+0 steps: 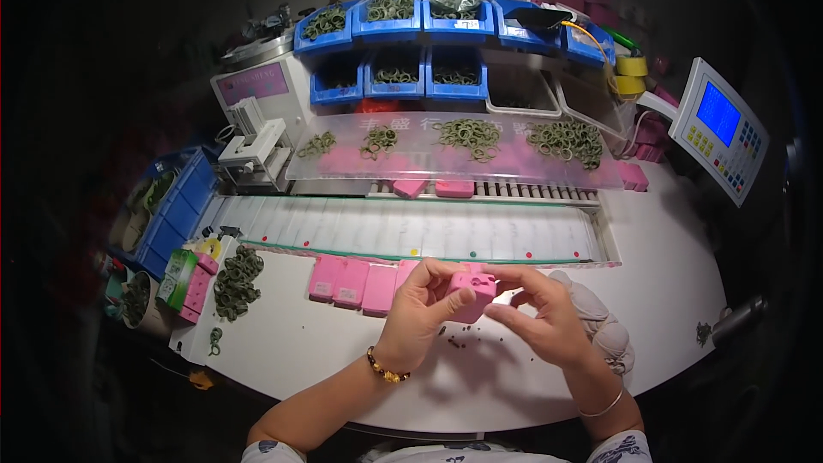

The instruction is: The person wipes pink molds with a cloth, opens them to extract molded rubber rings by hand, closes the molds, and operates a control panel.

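At the left edge of the frame, blue bins [176,206] hold dark green rings; beside them a loose pile of green rings [237,279] lies on the white bench [677,291]. Lower centre left, a row of pink blocks [351,281] rests flat on the bench. Just right of the row, the left hand [420,309], with a beaded bracelet at the wrist, has its fingers closed around a pink block [473,290] held above the bench. The right hand [549,313] meets the same block, its fingers pinching its right side. At upper right stands a control panel [718,129] with a blue screen.
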Available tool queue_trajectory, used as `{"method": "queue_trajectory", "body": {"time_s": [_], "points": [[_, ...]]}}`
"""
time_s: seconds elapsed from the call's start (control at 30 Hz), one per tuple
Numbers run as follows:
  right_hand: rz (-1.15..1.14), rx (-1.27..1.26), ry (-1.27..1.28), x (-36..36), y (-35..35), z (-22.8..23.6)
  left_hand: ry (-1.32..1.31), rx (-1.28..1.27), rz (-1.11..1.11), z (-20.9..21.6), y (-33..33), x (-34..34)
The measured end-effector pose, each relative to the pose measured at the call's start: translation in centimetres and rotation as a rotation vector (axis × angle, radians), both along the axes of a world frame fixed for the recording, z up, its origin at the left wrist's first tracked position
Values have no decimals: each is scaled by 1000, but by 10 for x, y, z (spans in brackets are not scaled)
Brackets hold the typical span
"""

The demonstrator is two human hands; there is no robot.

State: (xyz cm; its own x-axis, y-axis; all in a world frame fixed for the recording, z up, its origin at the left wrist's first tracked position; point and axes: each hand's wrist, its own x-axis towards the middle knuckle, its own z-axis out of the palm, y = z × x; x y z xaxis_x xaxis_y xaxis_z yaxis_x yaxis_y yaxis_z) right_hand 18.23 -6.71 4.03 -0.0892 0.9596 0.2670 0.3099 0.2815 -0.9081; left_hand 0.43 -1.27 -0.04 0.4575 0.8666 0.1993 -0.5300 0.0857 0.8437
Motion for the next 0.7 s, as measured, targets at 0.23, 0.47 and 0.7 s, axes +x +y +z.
{"method": "queue_trajectory", "body": {"time_s": [0.23, 0.47, 0.7], "points": [[-156, 399, -265, -25, -9, 0, -88, 155, -12, -6, 2, -6], [-114, 441, -221, -14, -1, -10, 39, 226, -92, -4, 6, -17], [-47, -152, 302, 0, 18, -8, 604, 687, 526, 0, 3, -21]]}}
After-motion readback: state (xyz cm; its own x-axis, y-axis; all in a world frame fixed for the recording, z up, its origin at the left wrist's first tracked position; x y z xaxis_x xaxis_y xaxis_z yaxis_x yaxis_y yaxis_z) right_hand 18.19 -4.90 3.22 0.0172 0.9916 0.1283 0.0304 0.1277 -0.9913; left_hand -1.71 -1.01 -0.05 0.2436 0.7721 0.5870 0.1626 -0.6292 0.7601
